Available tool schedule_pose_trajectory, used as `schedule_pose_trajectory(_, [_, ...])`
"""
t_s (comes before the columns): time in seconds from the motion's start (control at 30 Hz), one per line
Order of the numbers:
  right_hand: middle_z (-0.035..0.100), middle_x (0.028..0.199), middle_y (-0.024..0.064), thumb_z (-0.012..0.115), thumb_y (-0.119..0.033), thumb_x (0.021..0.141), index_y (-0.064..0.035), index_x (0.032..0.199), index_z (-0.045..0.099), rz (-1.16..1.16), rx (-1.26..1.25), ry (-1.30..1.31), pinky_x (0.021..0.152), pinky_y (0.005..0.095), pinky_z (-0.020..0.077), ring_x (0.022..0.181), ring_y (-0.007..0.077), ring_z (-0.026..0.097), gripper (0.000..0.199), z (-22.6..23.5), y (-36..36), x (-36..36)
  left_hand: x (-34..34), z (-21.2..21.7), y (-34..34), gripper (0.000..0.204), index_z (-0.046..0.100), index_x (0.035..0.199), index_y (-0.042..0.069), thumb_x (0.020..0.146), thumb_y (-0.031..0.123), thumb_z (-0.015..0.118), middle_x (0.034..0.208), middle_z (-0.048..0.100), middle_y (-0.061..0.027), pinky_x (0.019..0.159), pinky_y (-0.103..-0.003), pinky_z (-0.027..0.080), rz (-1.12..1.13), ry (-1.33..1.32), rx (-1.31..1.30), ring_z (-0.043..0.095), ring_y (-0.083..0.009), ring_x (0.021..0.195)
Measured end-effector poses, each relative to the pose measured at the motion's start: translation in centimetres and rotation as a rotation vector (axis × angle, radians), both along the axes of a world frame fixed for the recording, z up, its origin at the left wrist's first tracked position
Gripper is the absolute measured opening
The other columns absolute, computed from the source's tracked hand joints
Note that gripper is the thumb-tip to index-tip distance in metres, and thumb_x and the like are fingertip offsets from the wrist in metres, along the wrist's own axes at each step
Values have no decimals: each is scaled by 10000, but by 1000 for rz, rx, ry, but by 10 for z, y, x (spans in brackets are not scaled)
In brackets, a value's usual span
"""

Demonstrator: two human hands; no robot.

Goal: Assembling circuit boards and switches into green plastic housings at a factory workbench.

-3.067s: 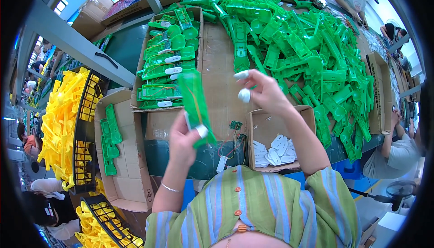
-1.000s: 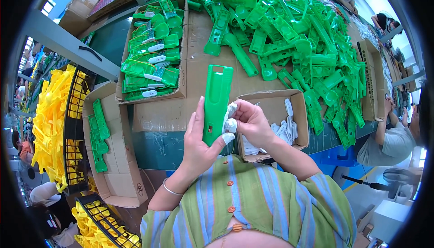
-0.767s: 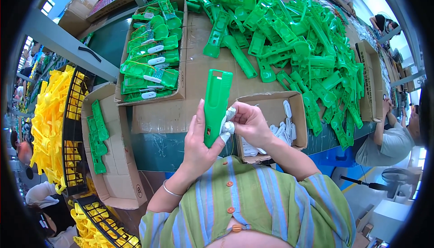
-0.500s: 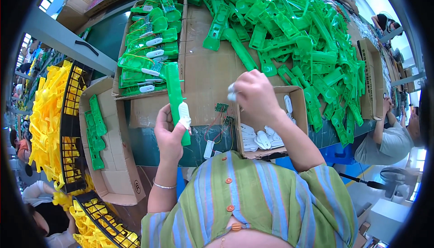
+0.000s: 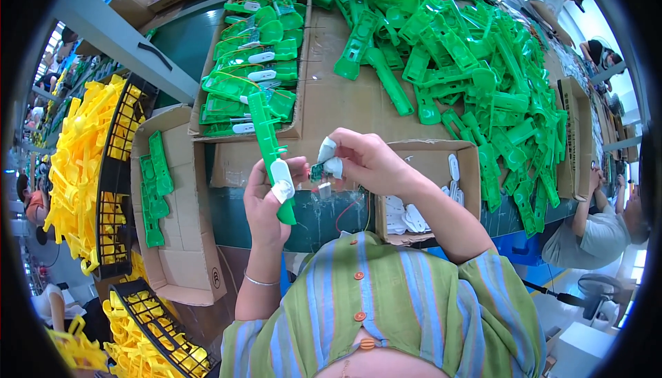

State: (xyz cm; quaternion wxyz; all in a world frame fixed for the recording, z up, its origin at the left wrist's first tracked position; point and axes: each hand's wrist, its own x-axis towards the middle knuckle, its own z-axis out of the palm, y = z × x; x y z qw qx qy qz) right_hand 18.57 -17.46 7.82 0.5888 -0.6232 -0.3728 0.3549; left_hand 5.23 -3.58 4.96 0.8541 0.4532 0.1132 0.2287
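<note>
My left hand (image 5: 267,202) grips a long green plastic housing (image 5: 264,126), held nearly upright. A white oval plastic piece (image 5: 281,177) lies against the housing under my left thumb, which has a white covering on its tip. My right hand (image 5: 365,163), with white coverings on thumb and forefinger, pinches a small green circuit board (image 5: 318,171) just right of the housing. Thin wires and a small white part (image 5: 325,190) hang below the board. A red wire (image 5: 343,216) loops down near the table edge.
Ahead, a cardboard box (image 5: 301,113) holds green housings fitted with boards and wires. A big heap of green housings (image 5: 448,47) spreads at far right. White pieces fill a box (image 5: 469,145) by my right forearm. Left are a shallow box (image 5: 181,268) and black crates (image 5: 114,202) of yellow parts.
My right hand has moved left and down and picked the circuit board with its wires up off the table. It is now beside the housing. My left hand still holds the housing.
</note>
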Motion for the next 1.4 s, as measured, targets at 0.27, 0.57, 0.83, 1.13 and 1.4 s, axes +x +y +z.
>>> schedule_pose_trajectory(0.27, [566,737,34,552,61,794,11,874,544,-310,103,-407,521,217,466,624,52,546,95,-6,9,-16,-5,18,-21,480,406,1185,-65,729,21,527,1104,550,-237,861,-360,471,104,58,92,575,-265,992])
schedule_pose_trajectory(0.57, [557,730,30,599,35,786,18,877,576,-184,145,-62,530,209,455,635,40,534,95,13,3,-30,-6,-12,2,442,401,1235,-57,862,145,526,1144,538,-153,878,-350,460,-229,-117,-261,551,-236,1035])
schedule_pose_trajectory(0.83, [541,703,124,574,49,702,4,839,568,-262,154,-587,538,364,455,618,291,561,144,22,7,-39,-7,-28,-6,366,434,1206,-17,884,146,500,1159,534,-138,904,-398,454,-374,-225,-494,546,-269,1055])
schedule_pose_trajectory(1.13, [488,845,129,601,5,667,26,864,553,-213,43,-891,557,346,489,695,275,566,203,19,2,-45,-5,-21,-12,394,410,1224,-6,919,243,447,1148,533,-148,826,-406,508,-337,-178,-529,563,-262,1028])
schedule_pose_trajectory(1.4, [494,864,116,617,-55,558,37,810,560,-202,173,-1246,556,293,495,694,214,534,274,17,-3,-42,-7,-9,-24,398,423,1230,-13,913,222,479,1138,548,-106,852,-311,472,-205,-145,-369,561,-197,1011])
